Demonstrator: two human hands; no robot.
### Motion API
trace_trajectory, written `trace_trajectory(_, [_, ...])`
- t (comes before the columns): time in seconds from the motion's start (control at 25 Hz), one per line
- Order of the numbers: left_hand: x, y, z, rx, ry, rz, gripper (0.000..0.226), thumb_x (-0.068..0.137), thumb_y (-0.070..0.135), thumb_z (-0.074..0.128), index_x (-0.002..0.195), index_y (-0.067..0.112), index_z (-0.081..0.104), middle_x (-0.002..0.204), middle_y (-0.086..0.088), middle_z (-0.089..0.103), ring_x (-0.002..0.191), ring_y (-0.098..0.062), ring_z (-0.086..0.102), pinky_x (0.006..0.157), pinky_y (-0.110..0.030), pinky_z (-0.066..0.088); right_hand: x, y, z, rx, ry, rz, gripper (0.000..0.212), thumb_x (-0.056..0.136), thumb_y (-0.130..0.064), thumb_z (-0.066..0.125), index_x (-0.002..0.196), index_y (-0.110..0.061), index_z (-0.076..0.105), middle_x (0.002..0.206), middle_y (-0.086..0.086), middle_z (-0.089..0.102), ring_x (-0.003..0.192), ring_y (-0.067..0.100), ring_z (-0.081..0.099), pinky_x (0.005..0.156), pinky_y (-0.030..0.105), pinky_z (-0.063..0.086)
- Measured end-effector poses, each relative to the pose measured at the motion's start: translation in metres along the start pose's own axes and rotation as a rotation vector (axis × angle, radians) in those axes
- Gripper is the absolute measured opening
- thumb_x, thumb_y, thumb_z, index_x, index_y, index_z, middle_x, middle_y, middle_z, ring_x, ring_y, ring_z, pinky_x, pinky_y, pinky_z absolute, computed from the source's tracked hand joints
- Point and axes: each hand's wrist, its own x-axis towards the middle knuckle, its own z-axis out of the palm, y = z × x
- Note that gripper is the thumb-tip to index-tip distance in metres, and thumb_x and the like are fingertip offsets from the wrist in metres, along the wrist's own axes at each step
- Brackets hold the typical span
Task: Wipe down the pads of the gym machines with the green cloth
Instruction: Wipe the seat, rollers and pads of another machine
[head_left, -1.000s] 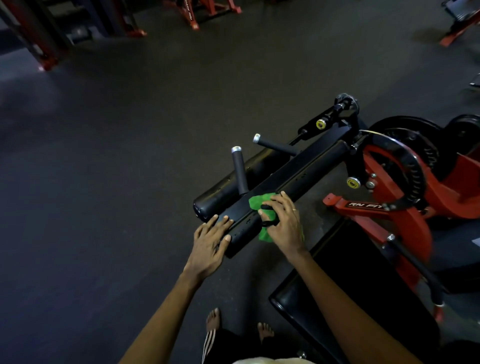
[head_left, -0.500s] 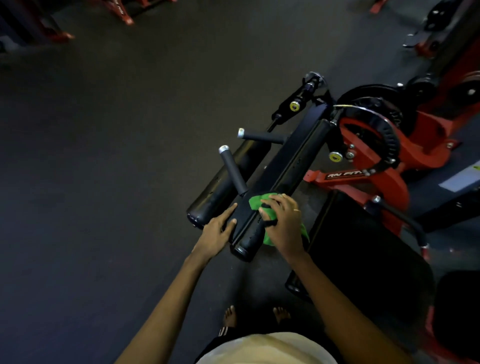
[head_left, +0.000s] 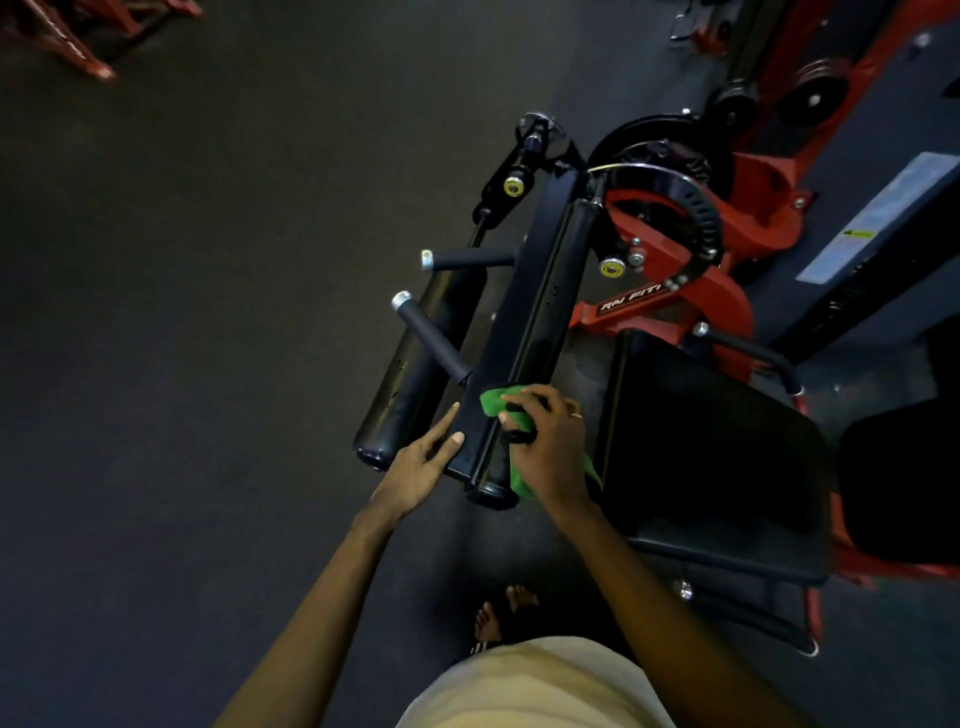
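Right hand (head_left: 550, 447) clamped on the crumpled green cloth (head_left: 496, 401), fingers (head_left: 524, 400) curled and pressing it against the near end of the long black padded roller (head_left: 540, 312). Left hand (head_left: 418, 467) laid flat beside it, fingers (head_left: 441, 431) loosely spread on the roller's left edge, gripping nothing. Second black cylindrical pad (head_left: 415, 374) just left. Flat black vinyl seat pad (head_left: 711, 447) to the right, on the red steel frame (head_left: 727, 306).
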Motion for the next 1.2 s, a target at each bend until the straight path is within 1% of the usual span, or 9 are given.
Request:
trace_trajectory(0.16, [0.004,-0.001,-0.009,0.074,-0.026,0.027,0.056,0.100,0.052,0.054,0.152,0.046,0.035,0.146,0.022,0.045,0.111,0.032,0.041,0.090,0.005,0.031,-0.017,-0.009,0.000,-0.032,0.023,0.024,0.025,0.089,-0.030,0.067,0.114,-0.028,0.069,0.124,-0.006,0.057,0.103,0.025,0.060,0.089,0.038,0.045])
trace_trajectory(0.28, [0.016,-0.009,-0.006,0.312,0.051,0.249,0.057,0.104,0.047,0.048,0.157,0.037,0.029,0.163,0.010,0.028,0.142,0.009,0.026,0.113,-0.024,0.028,-0.059,-0.023,-0.001,-0.065,0.046,0.034,0.026,0.091,-0.034,0.062,0.115,-0.027,0.068,0.128,-0.003,0.057,0.110,0.028,0.056,0.089,0.042,0.047])
trace_trajectory(0.4, [0.033,-0.016,-0.005,0.435,0.059,0.475,0.056,0.104,0.036,0.044,0.158,0.028,0.030,0.166,0.003,0.023,0.150,-0.011,0.027,0.116,-0.047,0.032,-0.071,-0.037,0.005,-0.111,0.117,0.120,0.027,0.092,-0.035,0.064,0.115,-0.023,0.068,0.126,0.000,0.059,0.114,0.028,0.054,0.091,0.040,0.050])
trace_trajectory(0.6, [0.067,-0.015,-0.028,0.624,-0.070,0.594,0.059,0.099,0.052,0.040,0.154,0.031,0.038,0.165,0.002,0.025,0.141,-0.031,0.040,0.109,-0.052,0.038,-0.091,-0.065,0.029,-0.135,0.372,0.435,0.026,0.097,-0.035,0.058,0.116,-0.019,0.067,0.120,0.003,0.062,0.110,0.027,0.056,0.090,0.040,0.050])
trace_trajectory(0.68, [0.071,-0.009,-0.031,0.682,-0.117,0.570,0.060,0.100,0.053,0.043,0.155,0.032,0.036,0.166,0.003,0.022,0.143,-0.035,0.032,0.111,-0.052,0.031,-0.106,-0.085,0.044,-0.118,0.458,0.551,0.029,0.099,-0.034,0.051,0.119,-0.016,0.062,0.120,0.004,0.059,0.109,0.026,0.055,0.089,0.039,0.049])
trace_trajectory(0.84, [0.071,0.002,-0.034,0.682,-0.149,0.622,0.058,0.101,0.052,0.046,0.155,0.032,0.035,0.167,0.004,0.022,0.153,-0.024,0.013,0.120,-0.048,0.010,-0.104,-0.101,0.067,0.221,0.636,0.854,0.040,0.104,-0.043,0.041,0.126,-0.012,0.054,0.122,0.004,0.058,0.114,0.020,0.056,0.094,0.035,0.048])
trace_trajectory(0.96, [0.068,0.019,-0.027,0.570,-0.268,0.611,0.063,0.103,0.058,0.037,0.159,0.043,0.013,0.165,0.007,0.026,0.155,-0.020,0.009,0.121,-0.048,-0.001,-0.094,-0.098,0.067,0.613,0.717,1.164,0.042,0.107,-0.038,0.037,0.139,-0.012,0.048,0.118,-0.001,0.056,0.119,0.017,0.055,0.099,0.029,0.044])
trace_trajectory(1.04, [0.065,0.029,-0.020,0.583,-0.330,0.586,0.067,0.102,0.062,0.036,0.157,0.049,0.001,0.166,0.004,0.023,0.155,-0.022,0.005,0.121,-0.050,-0.005,-0.094,-0.103,0.071,0.663,0.721,1.193,0.044,0.107,-0.041,0.037,0.143,-0.018,0.044,0.122,-0.004,0.052,0.118,0.014,0.053,0.100,0.031,0.044])
trace_trajectory(1.2, [0.063,0.033,-0.016,0.683,-0.352,0.546,0.079,0.097,0.068,0.039,0.160,0.040,0.000,0.167,-0.002,0.018,0.156,-0.024,0.000,0.120,-0.053,-0.008,-0.100,-0.092,0.083,0.831,0.724,1.182,0.048,0.107,-0.043,0.037,0.147,-0.017,0.045,0.138,0.001,0.055,0.124,0.018,0.054,0.107,0.042,0.047])
